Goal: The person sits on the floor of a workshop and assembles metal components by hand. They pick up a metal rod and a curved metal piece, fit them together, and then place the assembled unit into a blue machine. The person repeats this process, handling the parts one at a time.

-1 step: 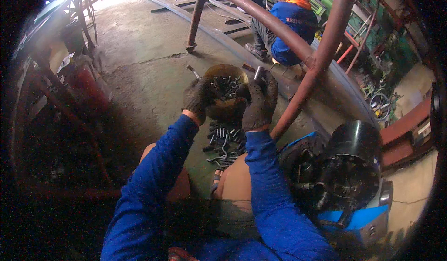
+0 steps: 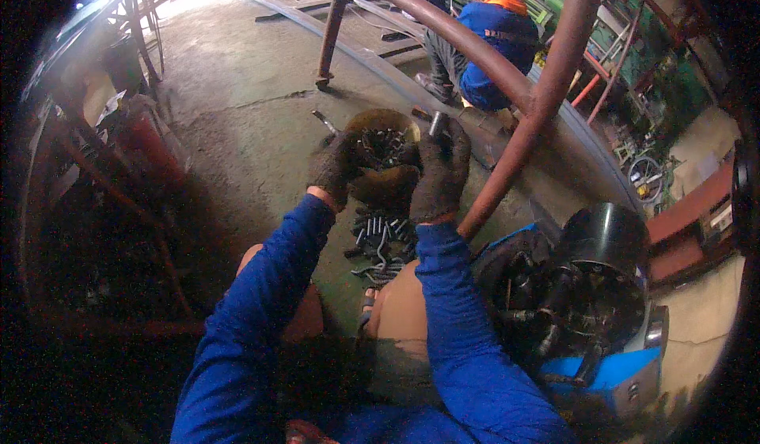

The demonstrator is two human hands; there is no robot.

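Note:
My left hand (image 2: 330, 164), in a dark work glove, is closed at the left side of a rusty round metal bowl (image 2: 380, 117). A short metal rod (image 2: 325, 121) with a bright end sticks out past its fingers. Gloved too, my right hand (image 2: 440, 171) closes on a shiny metal cylinder (image 2: 437, 124) at the bowl's right side. A dark brownish piece (image 2: 421, 114) shows beside the cylinder. Small bent metal pieces (image 2: 383, 144) lie inside the bowl. Both palms are hidden. Below the bowl, several metal rods (image 2: 373, 228) and curved bars (image 2: 380, 270) lie on the floor.
A reddish-brown pipe frame (image 2: 507, 171) rises close in front and right. At lower right stands a black cylindrical container (image 2: 606, 246) among dark metal parts. A co-worker in blue (image 2: 495, 52) crouches beyond the frame. Long metal bars (image 2: 372, 68) lie across the floor.
Both hands and the metal pieces in them have shifted very slightly left in the picture. The grips look the same.

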